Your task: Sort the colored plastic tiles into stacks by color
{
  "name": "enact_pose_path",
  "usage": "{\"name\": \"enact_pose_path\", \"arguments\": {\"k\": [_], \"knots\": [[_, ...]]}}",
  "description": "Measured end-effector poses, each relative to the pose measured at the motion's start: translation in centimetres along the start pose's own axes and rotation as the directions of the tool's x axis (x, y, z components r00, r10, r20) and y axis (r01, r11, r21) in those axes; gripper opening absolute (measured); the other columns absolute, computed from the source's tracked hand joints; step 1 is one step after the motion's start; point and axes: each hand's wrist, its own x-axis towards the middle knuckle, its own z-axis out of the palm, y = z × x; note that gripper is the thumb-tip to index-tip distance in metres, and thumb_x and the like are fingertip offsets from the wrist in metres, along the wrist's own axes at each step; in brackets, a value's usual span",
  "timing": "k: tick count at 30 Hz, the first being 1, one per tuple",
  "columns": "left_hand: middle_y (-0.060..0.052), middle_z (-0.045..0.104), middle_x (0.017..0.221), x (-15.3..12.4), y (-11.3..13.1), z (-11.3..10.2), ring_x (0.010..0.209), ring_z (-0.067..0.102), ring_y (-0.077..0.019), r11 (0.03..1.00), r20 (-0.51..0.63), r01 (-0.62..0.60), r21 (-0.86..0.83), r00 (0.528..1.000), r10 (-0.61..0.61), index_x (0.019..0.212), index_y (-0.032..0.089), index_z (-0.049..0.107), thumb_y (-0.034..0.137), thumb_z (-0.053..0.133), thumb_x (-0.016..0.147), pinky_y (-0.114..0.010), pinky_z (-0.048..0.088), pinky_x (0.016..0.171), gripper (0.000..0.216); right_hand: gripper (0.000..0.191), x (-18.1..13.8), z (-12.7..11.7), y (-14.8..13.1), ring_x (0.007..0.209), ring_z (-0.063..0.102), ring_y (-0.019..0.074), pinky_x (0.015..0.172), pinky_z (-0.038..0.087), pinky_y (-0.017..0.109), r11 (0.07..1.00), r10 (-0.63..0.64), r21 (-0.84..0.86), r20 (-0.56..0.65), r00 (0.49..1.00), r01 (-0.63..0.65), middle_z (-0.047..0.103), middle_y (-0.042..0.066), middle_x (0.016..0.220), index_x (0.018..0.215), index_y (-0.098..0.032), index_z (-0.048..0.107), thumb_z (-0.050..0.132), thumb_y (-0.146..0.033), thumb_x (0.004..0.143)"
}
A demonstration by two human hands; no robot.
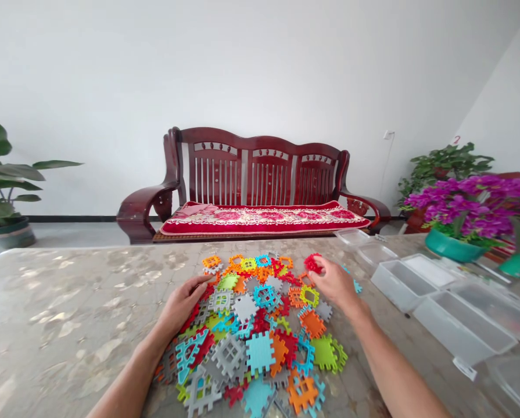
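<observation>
A heap of flat plastic interlocking tiles [260,331] in red, orange, green, blue and grey lies on the marbled table [68,313]. My left hand [182,303] rests on the heap's left edge, fingers stretched out flat over the pieces. My right hand [336,283] is at the heap's far right corner, its fingers pinched on a red tile [312,263].
Several clear plastic boxes and lids [420,284] stand on the table to the right. Behind them are pots of purple flowers [469,215]. A dark wooden bench with a red cushion [260,217] stands beyond the table's far edge. A leafy plant [2,186] is at the left.
</observation>
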Motion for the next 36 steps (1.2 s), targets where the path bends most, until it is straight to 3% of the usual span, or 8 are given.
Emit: {"name": "enact_pose_path", "arguments": {"k": [7, 14, 18, 21, 23, 26, 31, 36], "knots": [[-0.006, 0.076, 0.115, 0.0, -0.2, 0.0, 0.108, 0.067, -0.0281, 1.0, -0.008, 0.005, 0.009, 1.0, -0.005, 0.111, 0.022, 0.075, 0.063, 0.057, 0.076, -0.039, 0.046, 0.102, 0.057, 0.047, 3.8, -0.2, 2.2, 0.103, 0.066, 0.0318, 0.088, 0.047, 0.041, 0.962, 0.097, -0.251, -0.066, 0.993, -0.111, 0.074, 0.014, 0.108, 0.128, -0.024, 0.066, 0.057, -0.038, 0.084], [-0.006, 0.075, 0.117, 0.1, -0.5, 0.0, 0.11, 0.066, -0.0278, 1.0, 0.016, 0.002, 0.014, 1.0, -0.003, 0.113, 0.022, 0.074, 0.063, 0.056, 0.078, -0.039, 0.045, 0.103, 0.057, 0.047, 4.9, 0.4, 2.5, 0.106, 0.064, 0.0359, 0.09, 0.045, 0.047, 0.953, 0.102, -0.288, -0.005, 0.995, -0.099, 0.074, 0.017, 0.106, 0.127, -0.02, 0.066, 0.056, -0.037, 0.084], [-0.005, 0.075, 0.117, 0.1, -0.5, 0.0, 0.11, 0.066, -0.0279, 1.0, 0.012, -0.002, 0.004, 1.0, 0.002, 0.112, 0.022, 0.074, 0.064, 0.056, 0.078, -0.038, 0.046, 0.103, 0.057, 0.048, 4.3, 0.5, 2.6, 0.11, 0.062, 0.0351, 0.093, 0.044, 0.047, 0.964, 0.088, -0.245, -0.058, 0.994, -0.1, 0.073, 0.016, 0.113, 0.128, -0.019, 0.065, 0.058, -0.038, 0.084], [-0.006, 0.076, 0.115, 0.0, -0.2, 0.0, 0.109, 0.067, -0.0283, 1.0, 0.0, 0.005, -0.007, 1.0, -0.005, 0.111, 0.022, 0.074, 0.064, 0.057, 0.077, -0.039, 0.046, 0.102, 0.058, 0.038, 2.9, 0.6, 1.9, 0.106, 0.063, 0.0289, 0.092, 0.046, 0.04, 0.992, 0.015, -0.122, -0.075, 0.997, -0.024, 0.073, 0.011, 0.113, 0.119, -0.022, 0.07, 0.058, -0.034, 0.085], [-0.006, 0.076, 0.114, 0.0, 0.1, 0.0, 0.108, 0.067, -0.0284, 1.0, -0.012, 0.003, -0.012, 1.0, -0.004, 0.109, 0.022, 0.075, 0.065, 0.058, 0.075, -0.039, 0.047, 0.101, 0.057, 0.029, 1.5, 0.9, 1.0, 0.099, 0.065, 0.0237, 0.088, 0.047, 0.034, 0.996, -0.084, 0.01, 0.021, 0.996, 0.084, 0.074, 0.006, 0.107, 0.109, -0.024, 0.073, 0.06, -0.032, 0.084], [-0.005, 0.076, 0.114, -0.1, 0.6, -0.1, 0.108, 0.067, -0.0284, 1.0, -0.019, -0.002, -0.007, 1.0, 0.002, 0.107, 0.023, 0.076, 0.066, 0.059, 0.074, -0.038, 0.047, 0.101, 0.057, 0.02, -0.9, 1.4, -1.0, 0.1, 0.063, 0.0211, 0.091, 0.045, 0.033, 0.96, -0.273, 0.113, 0.167, 0.947, 0.257, 0.073, 0.003, 0.102, 0.098, -0.025, 0.074, 0.066, -0.031, 0.08], [-0.006, 0.076, 0.115, -0.1, 0.5, 0.0, 0.11, 0.066, -0.0287, 1.0, -0.019, 0.0, 0.006, 1.0, 0.0, 0.109, 0.021, 0.075, 0.066, 0.057, 0.074, -0.039, 0.046, 0.103, 0.059, 0.032, -3.4, 1.9, -3.6, 0.108, 0.054, 0.0245, 0.105, 0.036, 0.042, 0.908, -0.41, 0.025, 0.26, 0.874, 0.418, 0.067, 0.003, 0.105, 0.099, -0.027, 0.074, 0.079, -0.039, 0.07], [-0.006, 0.076, 0.115, 0.0, 0.0, 0.1, 0.11, 0.066, -0.0285, 1.0, -0.02, -0.014, 0.014, 1.0, 0.014, 0.11, 0.021, 0.075, 0.063, 0.056, 0.076, -0.039, 0.045, 0.103, 0.057, 0.029, -3.8, 2.0, -4.6, 0.107, 0.049, 0.0253, 0.103, 0.035, 0.041, 0.89, -0.415, -0.057, 0.306, 0.857, 0.452, 0.063, 0.005, 0.106, 0.1, -0.024, 0.072, 0.076, -0.031, 0.072]]}}
